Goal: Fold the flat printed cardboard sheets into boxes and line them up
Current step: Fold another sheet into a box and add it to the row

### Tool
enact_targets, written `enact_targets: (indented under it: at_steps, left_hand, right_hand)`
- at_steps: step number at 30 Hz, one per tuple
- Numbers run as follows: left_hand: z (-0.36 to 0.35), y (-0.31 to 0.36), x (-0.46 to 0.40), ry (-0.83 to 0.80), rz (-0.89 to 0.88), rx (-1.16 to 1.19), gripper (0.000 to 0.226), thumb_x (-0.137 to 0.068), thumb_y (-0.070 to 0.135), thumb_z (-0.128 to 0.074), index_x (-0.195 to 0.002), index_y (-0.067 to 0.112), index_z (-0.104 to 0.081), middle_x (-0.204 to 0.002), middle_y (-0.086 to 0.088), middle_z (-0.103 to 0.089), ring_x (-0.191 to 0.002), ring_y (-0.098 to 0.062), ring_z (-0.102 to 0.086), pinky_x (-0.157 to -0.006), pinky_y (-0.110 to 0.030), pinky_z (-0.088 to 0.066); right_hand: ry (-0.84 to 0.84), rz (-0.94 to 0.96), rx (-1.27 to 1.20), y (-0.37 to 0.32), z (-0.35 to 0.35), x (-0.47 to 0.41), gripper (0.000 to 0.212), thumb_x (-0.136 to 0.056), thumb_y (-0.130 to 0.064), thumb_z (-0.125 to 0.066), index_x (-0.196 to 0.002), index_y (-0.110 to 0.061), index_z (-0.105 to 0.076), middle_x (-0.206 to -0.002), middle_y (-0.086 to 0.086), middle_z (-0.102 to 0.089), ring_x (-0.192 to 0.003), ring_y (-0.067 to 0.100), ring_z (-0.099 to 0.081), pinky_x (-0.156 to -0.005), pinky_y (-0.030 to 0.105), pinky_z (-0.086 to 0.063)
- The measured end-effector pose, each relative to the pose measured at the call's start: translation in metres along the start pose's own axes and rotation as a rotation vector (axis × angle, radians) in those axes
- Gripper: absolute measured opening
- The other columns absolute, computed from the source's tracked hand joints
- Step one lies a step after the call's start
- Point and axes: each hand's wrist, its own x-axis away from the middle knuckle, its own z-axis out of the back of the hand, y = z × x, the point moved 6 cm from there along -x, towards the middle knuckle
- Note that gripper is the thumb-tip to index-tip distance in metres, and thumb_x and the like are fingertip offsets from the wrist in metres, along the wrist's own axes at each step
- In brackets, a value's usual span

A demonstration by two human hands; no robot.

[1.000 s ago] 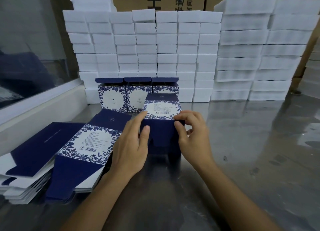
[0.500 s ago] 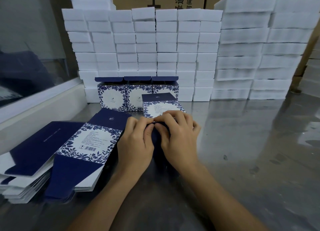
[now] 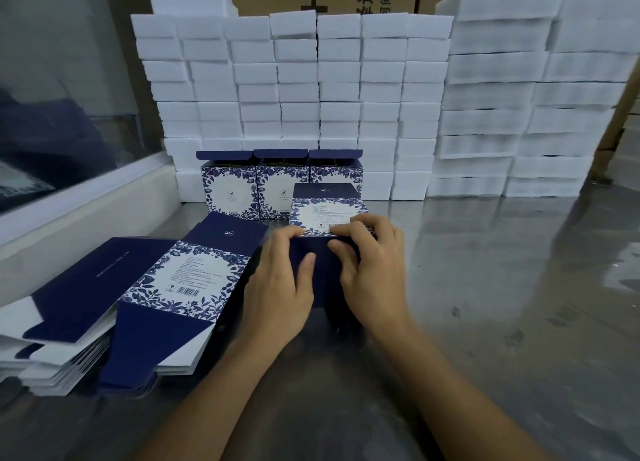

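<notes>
A navy and white floral box [image 3: 322, 211] lies on its side in the middle of the steel table [image 3: 502, 287], its dark blue end panel facing me. My left hand [image 3: 280, 284] grips its left side, thumb on the blue panel. My right hand [image 3: 375, 266] grips the right side, fingers curled over the printed top edge, thumb on the same panel. Three folded boxes [image 3: 282, 190] stand in a row behind, top flaps up. A stack of flat printed sheets [image 3: 114, 308] lies at my left.
Walls of white foam blocks [image 3: 346, 90] are stacked along the back, with taller stacks [image 3: 519, 90] at right. Brown cartons stand behind them. A white ledge and glass pane [image 3: 69, 190] run along the left.
Both hands came together over the box's near end and pressed the blue flap down, then spread slightly apart. The end flap now lies flat against the box.
</notes>
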Motion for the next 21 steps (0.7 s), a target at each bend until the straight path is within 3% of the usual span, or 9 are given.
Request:
enact_targets:
  at_steps: [3,5,8,9,11,13,18,21]
  left_hand:
    - [-0.002,-0.002,0.001,-0.009,-0.006,-0.001,0.043,-0.092,0.027,-0.064,-0.125,0.031,-0.037,-0.123,0.008,-0.055,-0.089,-0.016,-0.054,-0.067,-0.025,-0.037]
    - [-0.005,-0.005,0.001,-0.033,0.012,0.026,0.052,-0.088,0.030,-0.068,-0.127,0.034,-0.034,-0.129,0.010,-0.051,-0.101,-0.008,-0.053,-0.073,-0.022,-0.039]
    - [-0.007,-0.010,0.001,-0.059,0.040,0.053,0.069,-0.081,0.028,-0.076,-0.131,0.035,-0.030,-0.138,0.010,-0.046,-0.116,-0.007,-0.051,-0.084,-0.028,-0.047]
    - [-0.007,-0.012,0.001,-0.061,0.038,0.044,0.073,-0.079,0.027,-0.078,-0.132,0.035,-0.029,-0.139,0.010,-0.044,-0.119,-0.008,-0.050,-0.086,-0.028,-0.046]
    - [-0.008,-0.014,0.001,-0.067,0.029,0.028,0.078,-0.077,0.025,-0.080,-0.133,0.036,-0.027,-0.142,0.011,-0.040,-0.123,-0.007,-0.046,-0.087,-0.027,-0.043]
    - [-0.008,-0.015,0.001,-0.070,0.023,0.021,0.081,-0.076,0.024,-0.080,-0.134,0.037,-0.026,-0.143,0.012,-0.039,-0.123,-0.005,-0.043,-0.087,-0.026,-0.040]
    - [-0.010,-0.024,0.002,-0.067,0.072,0.040,0.093,-0.072,0.021,-0.084,-0.138,0.041,-0.021,-0.140,0.007,-0.046,-0.116,-0.015,-0.055,-0.087,-0.037,-0.053]
    - [-0.009,-0.034,0.003,-0.059,0.179,0.095,0.104,-0.068,0.026,-0.087,-0.141,0.044,-0.016,-0.130,0.002,-0.057,-0.107,-0.017,-0.062,-0.089,-0.044,-0.053]
  right_hand:
    - [-0.004,0.003,-0.022,0.001,0.001,0.001,0.013,-0.093,-0.016,-0.069,-0.106,-0.016,-0.072,-0.117,0.003,-0.059,-0.110,0.023,-0.050,-0.087,0.044,-0.049]
    - [0.006,0.005,-0.027,0.003,0.002,0.003,0.016,-0.094,-0.020,-0.067,-0.110,-0.017,-0.069,-0.123,0.002,-0.057,-0.115,0.018,-0.051,-0.090,0.035,-0.049]
    - [-0.051,-0.139,-0.163,0.017,0.001,0.006,0.024,-0.098,-0.026,-0.061,-0.122,-0.024,-0.061,-0.132,-0.003,-0.051,-0.117,-0.007,-0.048,-0.094,0.017,-0.045]
    - [-0.094,-0.197,-0.236,0.023,-0.002,0.007,0.026,-0.099,-0.027,-0.058,-0.125,-0.027,-0.057,-0.131,-0.005,-0.052,-0.116,-0.007,-0.049,-0.096,0.022,-0.046]
    - [-0.141,-0.265,-0.343,0.029,-0.006,0.008,0.026,-0.102,-0.025,-0.053,-0.128,-0.026,-0.050,-0.128,-0.004,-0.056,-0.118,0.009,-0.055,-0.099,0.040,-0.049]
    - [-0.135,-0.280,-0.387,0.031,-0.006,0.008,0.022,-0.103,-0.023,-0.051,-0.125,-0.025,-0.049,-0.125,-0.002,-0.057,-0.116,0.020,-0.057,-0.096,0.050,-0.051]
    - [-0.074,-0.299,-0.355,0.032,-0.001,0.002,0.019,-0.101,-0.023,-0.057,-0.103,-0.041,-0.051,-0.117,-0.005,-0.059,-0.106,0.013,-0.059,-0.087,0.043,-0.054]
    - [-0.090,-0.324,-0.438,0.035,0.000,0.001,0.024,-0.098,-0.025,-0.063,-0.103,-0.045,-0.052,-0.113,-0.016,-0.060,-0.103,0.009,-0.062,-0.076,0.026,-0.054]
